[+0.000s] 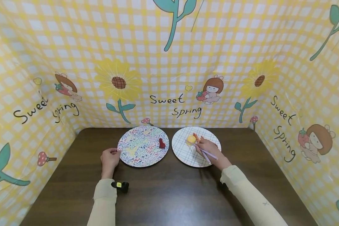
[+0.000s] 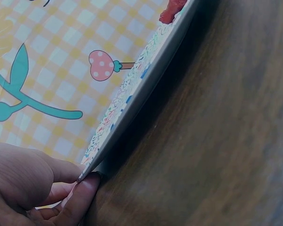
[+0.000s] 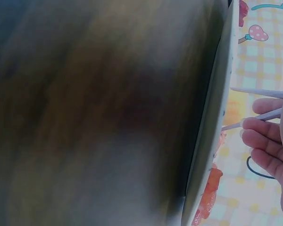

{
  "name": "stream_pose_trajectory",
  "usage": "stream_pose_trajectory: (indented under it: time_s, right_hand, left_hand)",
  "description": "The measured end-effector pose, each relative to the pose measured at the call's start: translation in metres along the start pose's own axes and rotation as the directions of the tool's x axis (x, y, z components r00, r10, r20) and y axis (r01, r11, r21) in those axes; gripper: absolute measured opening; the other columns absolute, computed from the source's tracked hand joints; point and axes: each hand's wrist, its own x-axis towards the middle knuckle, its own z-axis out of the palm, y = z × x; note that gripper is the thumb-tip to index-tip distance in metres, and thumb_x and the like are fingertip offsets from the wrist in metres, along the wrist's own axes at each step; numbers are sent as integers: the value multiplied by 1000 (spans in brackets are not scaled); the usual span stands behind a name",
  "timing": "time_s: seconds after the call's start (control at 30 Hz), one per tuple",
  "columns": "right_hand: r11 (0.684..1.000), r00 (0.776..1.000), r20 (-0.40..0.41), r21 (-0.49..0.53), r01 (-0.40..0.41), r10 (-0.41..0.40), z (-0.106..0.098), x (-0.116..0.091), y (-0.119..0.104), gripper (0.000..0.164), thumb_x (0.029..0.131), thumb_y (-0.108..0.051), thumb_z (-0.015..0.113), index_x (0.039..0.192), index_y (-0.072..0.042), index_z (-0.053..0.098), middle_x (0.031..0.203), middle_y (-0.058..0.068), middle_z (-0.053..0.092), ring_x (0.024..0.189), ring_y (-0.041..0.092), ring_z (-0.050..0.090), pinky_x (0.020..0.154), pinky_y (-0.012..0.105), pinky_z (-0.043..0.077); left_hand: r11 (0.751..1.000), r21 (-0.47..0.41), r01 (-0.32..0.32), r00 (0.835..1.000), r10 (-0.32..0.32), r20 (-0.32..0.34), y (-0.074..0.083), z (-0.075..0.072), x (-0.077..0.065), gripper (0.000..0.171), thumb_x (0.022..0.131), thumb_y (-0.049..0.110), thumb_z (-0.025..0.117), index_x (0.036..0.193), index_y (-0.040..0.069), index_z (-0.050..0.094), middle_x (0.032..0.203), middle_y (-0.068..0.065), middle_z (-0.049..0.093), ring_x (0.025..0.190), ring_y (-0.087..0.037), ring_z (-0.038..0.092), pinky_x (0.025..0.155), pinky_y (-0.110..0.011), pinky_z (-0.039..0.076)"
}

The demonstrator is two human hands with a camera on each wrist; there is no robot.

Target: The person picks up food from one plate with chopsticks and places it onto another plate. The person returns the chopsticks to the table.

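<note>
Our left hand (image 1: 110,158) pinches the speckled plate (image 1: 141,149) by its left edge; our right hand (image 1: 210,147) grips chopsticks (image 1: 212,155). Toward the far-left edge of the checked plate (image 1: 183,153), the yellow food (image 1: 190,139) looks light, slippery, best held by its sides.

Plates: two are lying on one table (image 1: 164,185), a squiggle-patterned plate (image 1: 142,158) and a grid-lined plate (image 1: 182,152). Chopsticks (image 1: 213,156): two are showing. Red food piece (image 1: 162,143): one is lying on the squiggle-patterned plate. Yellow food piece (image 1: 190,140): one is resting on the grid-lined plate. Orange food (image 1: 196,136): at least one piece is showing there, the exact count being unclear. Hands: two are appearing, a left hand (image 1: 110,158) and a right hand (image 1: 210,149). Printed girls (image 1: 213,89): three are showing. Whole printed sunflowers (image 1: 118,82): two are showing.
</note>
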Motion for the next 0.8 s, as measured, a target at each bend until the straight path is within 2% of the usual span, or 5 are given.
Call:
stream_pose_trajectory:
  time_s: [0.07,0.27,0.53,0.63,0.8]
  right_hand:
    - [1000,1000,-3,-19,4,-4,2,-1,1,16,92,-9,65,79,-4,73,76,9,64,66,23,61,59,35,51]
    - [998,999,25,-60,25,-24,6,-2,4,14,91,-10,68,79,-4,70,78,10,64,69,26,62,64,37,52]
    - [982,991,-12,-139,130,-133,7,-4,8,15,91,-13,69,78,-6,71,78,7,67,72,24,63,70,37,55]
    - [979,987,-24,-130,155,-159,6,-4,8,14,91,-13,68,78,-5,71,78,7,66,73,23,63,71,38,55]
    - [989,989,-54,-59,133,-136,3,-3,6,14,87,-9,71,74,-6,69,77,7,67,71,25,63,69,38,56]
  left_hand:
    - [1000,-3,-2,1000,2,1,0,0,0,33,98,20,64,117,-7,69,111,-26,71,100,-36,64,76,-37,49]
    - [1000,-6,-1,1000,1,3,1,0,-1,33,98,20,65,116,-7,69,110,-26,71,100,-36,63,77,-39,49]
    - [1000,-6,6,1000,-6,6,0,0,-2,33,99,19,63,118,-7,68,112,-28,70,102,-38,63,81,-44,49]
    - [1000,-5,8,1000,-8,8,-1,1,-2,33,99,20,63,118,-7,69,112,-28,70,103,-38,63,82,-44,49]
    - [1000,-8,7,1000,-7,11,0,1,-2,34,99,20,62,119,-8,68,114,-28,69,104,-39,62,85,-47,50]
